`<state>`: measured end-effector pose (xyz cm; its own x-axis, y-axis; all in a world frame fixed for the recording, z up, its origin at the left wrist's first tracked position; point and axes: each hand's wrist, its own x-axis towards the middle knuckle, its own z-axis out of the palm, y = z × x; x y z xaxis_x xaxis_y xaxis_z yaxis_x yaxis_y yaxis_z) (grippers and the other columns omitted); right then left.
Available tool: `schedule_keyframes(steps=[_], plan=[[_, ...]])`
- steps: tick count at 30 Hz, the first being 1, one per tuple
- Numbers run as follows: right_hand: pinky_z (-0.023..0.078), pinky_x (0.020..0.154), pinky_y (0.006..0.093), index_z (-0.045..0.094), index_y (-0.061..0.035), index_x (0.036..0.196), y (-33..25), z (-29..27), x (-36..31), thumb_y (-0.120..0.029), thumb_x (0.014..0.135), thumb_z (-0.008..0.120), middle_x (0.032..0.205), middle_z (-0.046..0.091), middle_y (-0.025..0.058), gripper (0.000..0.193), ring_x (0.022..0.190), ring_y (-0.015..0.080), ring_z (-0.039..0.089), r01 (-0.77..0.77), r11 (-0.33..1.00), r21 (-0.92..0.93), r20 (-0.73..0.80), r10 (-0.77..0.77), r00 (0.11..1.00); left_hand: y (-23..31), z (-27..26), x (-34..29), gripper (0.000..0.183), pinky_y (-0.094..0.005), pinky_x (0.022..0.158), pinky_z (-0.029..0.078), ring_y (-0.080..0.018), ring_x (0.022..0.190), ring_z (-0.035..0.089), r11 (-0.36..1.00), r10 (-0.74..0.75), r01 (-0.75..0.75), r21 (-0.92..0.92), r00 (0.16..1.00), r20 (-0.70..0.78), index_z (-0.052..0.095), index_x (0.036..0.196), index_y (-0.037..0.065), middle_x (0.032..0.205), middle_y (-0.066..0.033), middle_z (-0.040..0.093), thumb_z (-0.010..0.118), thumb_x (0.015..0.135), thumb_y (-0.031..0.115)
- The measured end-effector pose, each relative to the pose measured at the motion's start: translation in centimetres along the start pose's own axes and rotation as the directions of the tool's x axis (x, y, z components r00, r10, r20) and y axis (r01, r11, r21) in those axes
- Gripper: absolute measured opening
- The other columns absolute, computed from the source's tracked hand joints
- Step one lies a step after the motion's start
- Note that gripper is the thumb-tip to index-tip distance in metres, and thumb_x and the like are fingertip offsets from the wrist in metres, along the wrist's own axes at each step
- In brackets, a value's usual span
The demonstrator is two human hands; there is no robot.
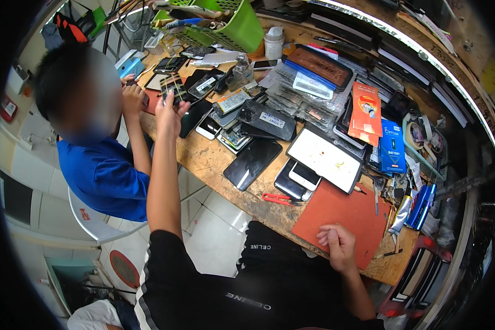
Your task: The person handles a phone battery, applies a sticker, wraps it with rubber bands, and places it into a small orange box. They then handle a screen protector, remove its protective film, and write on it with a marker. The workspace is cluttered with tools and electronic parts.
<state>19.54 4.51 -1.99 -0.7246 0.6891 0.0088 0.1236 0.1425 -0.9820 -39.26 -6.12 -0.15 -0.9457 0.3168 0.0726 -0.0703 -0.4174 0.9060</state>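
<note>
Reaching out with the left hand (170, 113), with fingers partly bent at a dark, flat, yellow-striped rectangular panel (174, 86) over the worn brown wooden bench (195, 154); cannot tell whether gripping it. Holding the right hand (340, 247), loosely curled, visibly empty, over a rust-red flat mat (335, 212), hiding part of it.
</note>
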Motion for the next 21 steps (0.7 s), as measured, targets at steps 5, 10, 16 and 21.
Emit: schedule_keyframes(steps=[5, 10, 16, 21], plan=[[0.057, 0.071, 0.0281, 0.071, 0.0068, 0.113, -0.3, 0.5, 0.0, -0.014, 0.113, 0.055, 0.093, 0.073, 0.0115, 0.026, 0.079, 0.0142, 0.069, 0.023, 0.999, -0.050, -0.055, -0.025, 0.998, -3.0, -3.6, 13.5, 0.027, -0.0433, 0.079, 0.073, -0.0306, 0.087, 0.073, 0.985, -0.133, 0.098, -0.144, 0.958, -0.254, 0.057, 0.120, -0.005, 0.104, -0.0178, 0.067, 0.070, 0.106, 0.014], [0.057, 0.069, 0.0283, 0.072, 0.0055, 0.112, -0.7, 0.8, 0.2, -0.012, 0.111, 0.058, 0.093, 0.073, 0.0112, 0.023, 0.078, 0.0153, 0.070, 0.013, 0.998, -0.066, -0.110, -0.020, 0.994, -4.0, -6.2, 18.9, 0.035, -0.0405, 0.091, 0.071, -0.0359, 0.109, 0.073, 0.967, -0.212, 0.150, -0.207, 0.922, -0.324, 0.059, 0.139, -0.003, 0.130, -0.0192, 0.069, 0.067, 0.108, 0.013], [0.057, 0.070, 0.0306, 0.073, 0.0052, 0.109, -0.6, 0.9, 0.6, -0.008, 0.107, 0.063, 0.092, 0.073, 0.0125, 0.017, 0.078, 0.0190, 0.072, -0.033, 0.996, -0.086, -0.118, 0.023, 0.993, -4.6, -6.8, 18.7, 0.036, -0.0385, 0.100, 0.068, -0.0460, 0.114, 0.072, 0.998, -0.061, 0.049, -0.041, 0.929, -0.366, 0.047, 0.128, -0.030, 0.129, -0.0408, 0.062, 0.044, 0.098, -0.011], [0.055, 0.068, 0.0319, 0.074, 0.0029, 0.109, -0.9, 1.0, 1.0, -0.006, 0.104, 0.066, 0.091, 0.073, 0.0116, 0.013, 0.076, 0.0190, 0.071, -0.003, 0.988, -0.154, -0.108, -0.014, 0.994, 1.1, -2.7, 14.2, 0.064, -0.0333, 0.095, 0.062, -0.0317, 0.113, 0.070, 0.823, 0.568, -0.527, 0.212, 0.743, -0.355, 0.040, 0.147, -0.010, 0.128, -0.0239, 0.064, 0.069, 0.090, -0.007]])
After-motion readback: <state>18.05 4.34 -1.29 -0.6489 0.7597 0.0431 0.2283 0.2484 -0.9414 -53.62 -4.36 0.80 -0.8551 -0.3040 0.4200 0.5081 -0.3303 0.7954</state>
